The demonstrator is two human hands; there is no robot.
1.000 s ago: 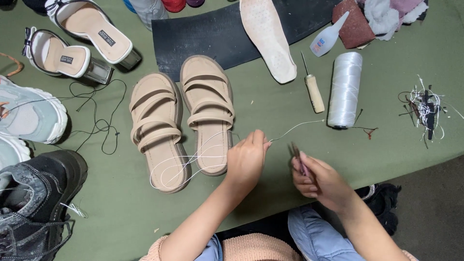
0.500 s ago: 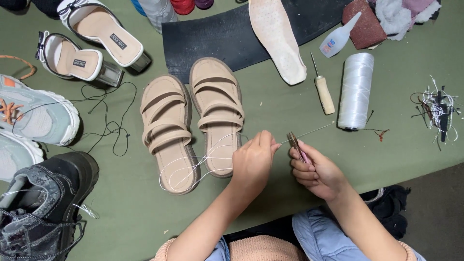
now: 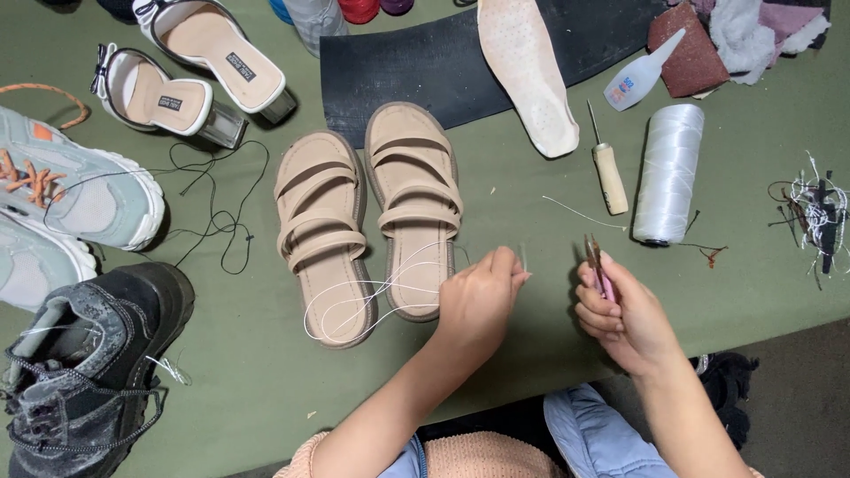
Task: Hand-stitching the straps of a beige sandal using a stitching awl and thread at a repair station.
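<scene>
A: Status at the green table (image 3: 266, 389)?

B: Left hand (image 3: 478, 301) pinches a thin white thread (image 3: 372, 296) end between fingertips, just past the toe of the right beige strappy sandal (image 3: 414, 208). Thread loops lie slack over both soles. Left beige strappy sandal (image 3: 323, 235) sits touching beside it.

A: Right hand?

B: Right hand (image 3: 620, 305) is clenched round small pink-handled snips (image 3: 595, 264), blades up at 12 o'clock, close to the thread end.

A: Progress?

B: My read: early. No stitching visible on either sandal; thread lies loose, seemingly being cut or prepped.

A: Supplies?

B: White thread spool (image 3: 668, 173) at 1 o'clock from the hands, wooden-handled awl (image 3: 606, 168) beside it, untouched.
</scene>
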